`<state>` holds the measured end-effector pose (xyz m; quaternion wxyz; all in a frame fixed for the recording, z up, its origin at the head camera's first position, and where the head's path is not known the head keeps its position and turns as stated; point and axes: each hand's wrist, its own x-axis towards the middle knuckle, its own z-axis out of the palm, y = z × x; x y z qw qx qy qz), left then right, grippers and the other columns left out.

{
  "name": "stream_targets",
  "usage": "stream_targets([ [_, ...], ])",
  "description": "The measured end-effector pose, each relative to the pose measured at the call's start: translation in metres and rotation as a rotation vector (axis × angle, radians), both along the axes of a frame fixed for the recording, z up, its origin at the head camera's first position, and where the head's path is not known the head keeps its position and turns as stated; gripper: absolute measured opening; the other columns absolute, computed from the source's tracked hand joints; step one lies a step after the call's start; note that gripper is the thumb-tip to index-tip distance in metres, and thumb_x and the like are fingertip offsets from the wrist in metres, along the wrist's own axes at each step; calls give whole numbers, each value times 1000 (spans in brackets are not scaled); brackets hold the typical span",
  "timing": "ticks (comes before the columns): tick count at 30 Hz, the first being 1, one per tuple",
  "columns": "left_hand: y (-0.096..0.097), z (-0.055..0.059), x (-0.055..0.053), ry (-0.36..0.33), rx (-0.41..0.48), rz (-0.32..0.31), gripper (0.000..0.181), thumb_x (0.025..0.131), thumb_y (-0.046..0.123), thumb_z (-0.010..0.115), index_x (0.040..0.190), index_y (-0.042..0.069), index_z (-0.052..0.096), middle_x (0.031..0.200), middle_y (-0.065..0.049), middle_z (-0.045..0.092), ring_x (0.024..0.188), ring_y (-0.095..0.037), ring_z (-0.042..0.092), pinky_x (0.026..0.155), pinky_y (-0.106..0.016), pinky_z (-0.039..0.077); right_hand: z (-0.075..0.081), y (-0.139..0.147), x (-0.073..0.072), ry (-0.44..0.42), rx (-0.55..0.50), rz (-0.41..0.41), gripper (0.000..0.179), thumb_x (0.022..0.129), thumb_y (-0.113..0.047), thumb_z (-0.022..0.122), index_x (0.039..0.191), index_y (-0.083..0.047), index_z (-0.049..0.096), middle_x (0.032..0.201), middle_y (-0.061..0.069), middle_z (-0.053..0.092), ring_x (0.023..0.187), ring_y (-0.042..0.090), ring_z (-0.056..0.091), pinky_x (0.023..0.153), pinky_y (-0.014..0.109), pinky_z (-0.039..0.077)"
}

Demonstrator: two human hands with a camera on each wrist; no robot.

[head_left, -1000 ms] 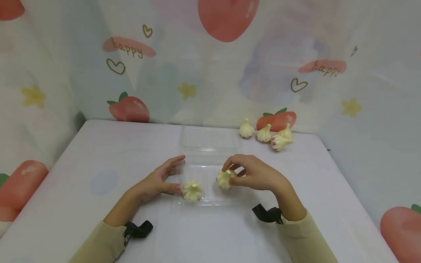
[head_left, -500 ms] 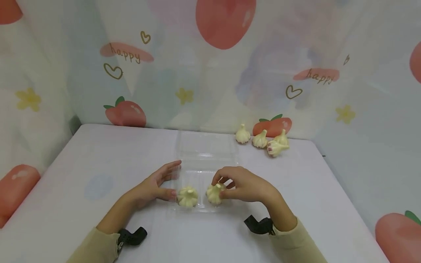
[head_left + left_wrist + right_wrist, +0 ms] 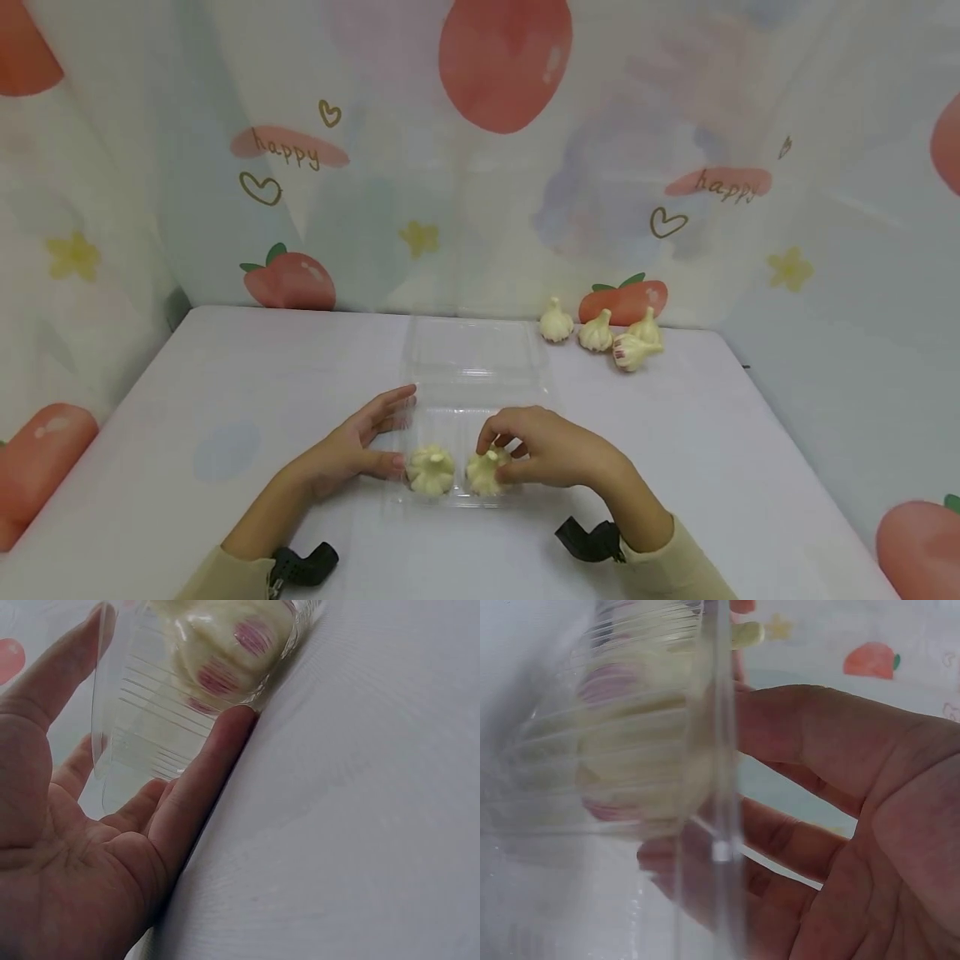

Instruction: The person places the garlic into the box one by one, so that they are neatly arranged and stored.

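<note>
An open clear plastic clamshell box (image 3: pixel 450 422) lies on the table, its lid (image 3: pixel 472 350) folded back toward the wall. In its front left part sits a garlic bulb (image 3: pixel 432 477), stem up. My right hand (image 3: pixel 558 454) pinches a second garlic bulb (image 3: pixel 482 475) between thumb and fingers, low in the front right part. The right wrist view shows that bulb through the box's ribbed wall (image 3: pixel 720 780). My left hand (image 3: pixel 348 446) rests along the box's left side with fingers spread, thumb at the lower wall beside the first bulb.
At the back right of the white table (image 3: pixel 300 358) are several more garlic bulbs (image 3: pixel 596 332), one lying on its side (image 3: pixel 632 352). A printed cloth wall (image 3: pixel 375 167) stands right behind the table's far edge.
My right hand has carried its garlic bulb left and toward me, down into the box's front right part. The left hand has stayed at the box's side. The head view has shifted slightly.
</note>
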<state>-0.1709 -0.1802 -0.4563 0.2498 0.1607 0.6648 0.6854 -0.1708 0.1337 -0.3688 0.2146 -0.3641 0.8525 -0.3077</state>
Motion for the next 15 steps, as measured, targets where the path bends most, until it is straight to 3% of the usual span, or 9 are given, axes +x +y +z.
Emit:
stream_targets([
  [5, 2, -4, 2, 2, -11, -1, 97, 82, 11, 81, 158, 32, 25, 164, 0, 17, 148, -33, 19, 91, -44, 52, -6, 0, 2, -4, 10, 11, 27, 85, -8, 76, 104, -24, 66, 107, -14, 64, 105, 13, 63, 83, 23, 54],
  [15, -1, 0, 0, 16, -23, 11, 97, 81, 13, 82, 157, 34, 26, 164, 3, 19, 149, -31, 20, 92, -44, 52, -9, -10, 1, 48, 17, 16, 27, 85, -6, 75, 105, -20, 66, 108, -12, 64, 108, 16, 62, 87, 30, 55],
])
